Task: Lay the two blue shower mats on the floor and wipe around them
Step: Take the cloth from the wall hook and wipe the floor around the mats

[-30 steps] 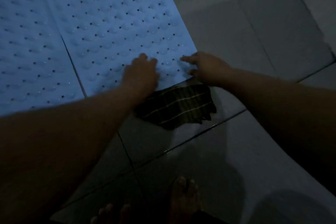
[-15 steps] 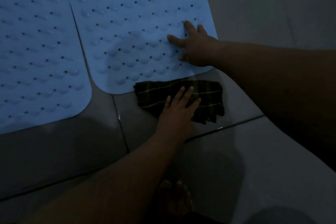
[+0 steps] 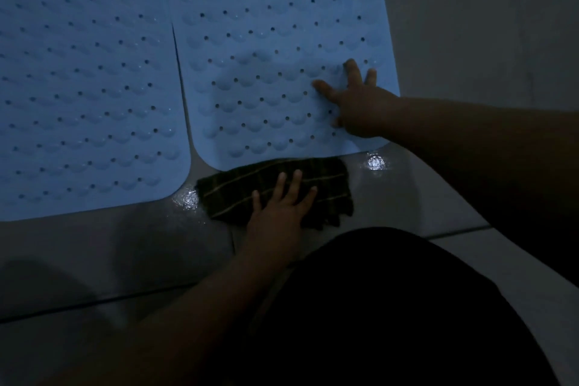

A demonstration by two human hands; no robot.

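Observation:
Two blue shower mats with holes and scalloped bumps lie flat side by side on the grey tiled floor: the left mat [image 3: 81,78] and the right mat [image 3: 269,41], a thin gap between them. A dark striped cloth [image 3: 326,172] lies on the floor against the near edge of the right mat. My left hand [image 3: 279,213] presses flat on the cloth with fingers spread. My right hand [image 3: 357,103] rests flat on the right mat's near right corner, fingers splayed.
Wet patches glint on the tile [image 3: 374,162] beside the cloth and at the mats' gap [image 3: 188,197]. Dark grout lines cross the floor [image 3: 94,301]. My dark-clothed knee [image 3: 391,307] fills the lower middle. Bare tile lies to the right of the mats.
My left hand left the right mat and came down flat onto the cloth. My right hand shifted further onto the mat's corner. The view moved closer and my knee came into view.

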